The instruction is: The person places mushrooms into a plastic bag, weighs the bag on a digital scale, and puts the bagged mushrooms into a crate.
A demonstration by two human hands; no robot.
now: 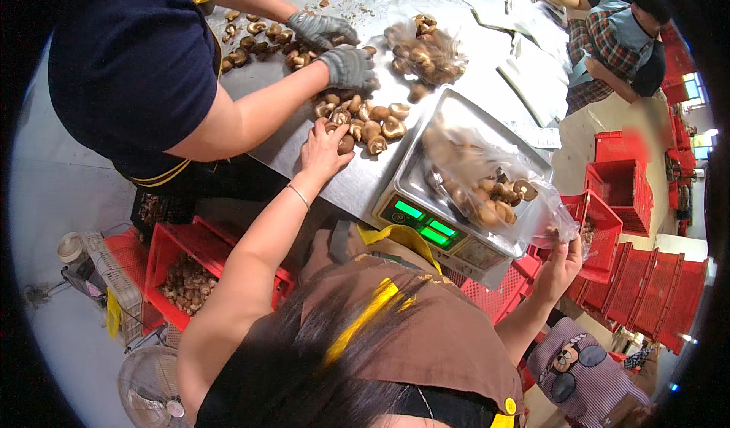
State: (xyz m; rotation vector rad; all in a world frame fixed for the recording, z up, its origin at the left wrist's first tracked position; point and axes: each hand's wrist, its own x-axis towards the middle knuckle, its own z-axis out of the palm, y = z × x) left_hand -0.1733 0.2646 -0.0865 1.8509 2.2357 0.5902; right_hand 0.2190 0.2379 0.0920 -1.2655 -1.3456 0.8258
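My left hand (324,149) reaches onto the steel table, its fingers and thumb around a brown shiitake mushroom (345,144) at the near side of a loose pile (370,121). In my right hand (562,265) is the gathered rim of a clear plastic bag (547,211). Brown mushrooms (493,202) fill part of this bag, which lies tilted on the metal pan (413,171) of a digital scale. The scale's green displays (436,231) are lit and face me. My fingers pinch the bag beyond the pan's right edge.
A co-worker's grey-gloved hands (345,65) handle mushrooms just past my left hand. Another bag of mushrooms (428,54) rests behind the scale, near stacked white bags (530,80). Red crates (619,194) stand at right; a mushroom-filled crate (191,282) and a fan (151,391) are at left.
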